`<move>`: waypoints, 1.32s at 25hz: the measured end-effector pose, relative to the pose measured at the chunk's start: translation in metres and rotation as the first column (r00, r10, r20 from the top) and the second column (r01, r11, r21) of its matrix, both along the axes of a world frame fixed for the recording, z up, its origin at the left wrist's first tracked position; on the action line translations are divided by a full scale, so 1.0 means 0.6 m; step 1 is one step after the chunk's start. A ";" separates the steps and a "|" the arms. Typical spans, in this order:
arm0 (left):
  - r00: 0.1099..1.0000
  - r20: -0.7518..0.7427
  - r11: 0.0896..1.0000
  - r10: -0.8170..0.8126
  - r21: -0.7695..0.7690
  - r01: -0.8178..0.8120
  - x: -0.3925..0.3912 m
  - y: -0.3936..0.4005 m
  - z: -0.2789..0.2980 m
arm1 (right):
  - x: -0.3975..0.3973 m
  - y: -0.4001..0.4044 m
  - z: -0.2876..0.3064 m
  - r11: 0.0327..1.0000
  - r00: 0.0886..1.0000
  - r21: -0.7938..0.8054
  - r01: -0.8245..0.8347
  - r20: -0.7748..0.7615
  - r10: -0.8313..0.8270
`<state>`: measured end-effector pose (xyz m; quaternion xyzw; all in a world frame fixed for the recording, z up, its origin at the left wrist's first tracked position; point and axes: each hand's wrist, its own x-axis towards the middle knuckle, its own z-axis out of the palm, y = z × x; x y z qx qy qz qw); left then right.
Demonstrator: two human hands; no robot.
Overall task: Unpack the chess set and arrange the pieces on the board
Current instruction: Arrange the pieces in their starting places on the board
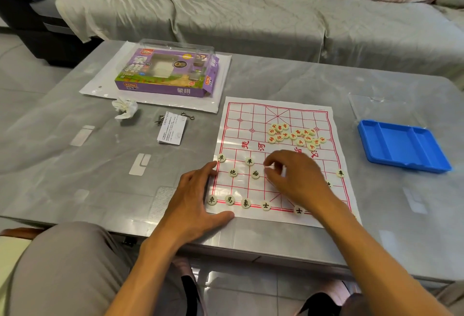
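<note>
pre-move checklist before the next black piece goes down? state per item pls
1. Board lies flat on the table: ok.
2. Left hand steadies the board's near-left edge, fingers straight: ok.
3. Right hand grip on a piece: cannot tell, its curled fingers hide whatever is under them.
4. Black back row filled: not ok, only five pieces show along the near line, with a gap between the two advisors.
5. Red pieces sorted: not ok, they sit heaped on the far half.
6. Blue tray emptied: ok, no pieces in its compartments.
</note>
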<state>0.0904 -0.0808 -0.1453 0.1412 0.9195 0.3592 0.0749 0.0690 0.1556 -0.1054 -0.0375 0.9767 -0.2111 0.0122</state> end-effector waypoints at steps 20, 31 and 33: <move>1.000 0.007 1.000 0.011 0.008 -0.011 0.001 0.002 -0.001 | -0.011 0.005 -0.016 0.986 0.981 0.082 -0.143 0.144 0.131; 1.000 0.000 1.000 -0.001 0.017 0.001 0.001 0.001 -0.001 | -0.009 0.009 -0.009 0.973 0.972 0.120 -0.195 0.158 0.176; 1.000 0.002 1.000 -0.003 0.018 0.003 0.001 0.000 0.000 | -0.003 0.020 -0.002 0.983 0.981 0.103 -0.153 0.139 0.138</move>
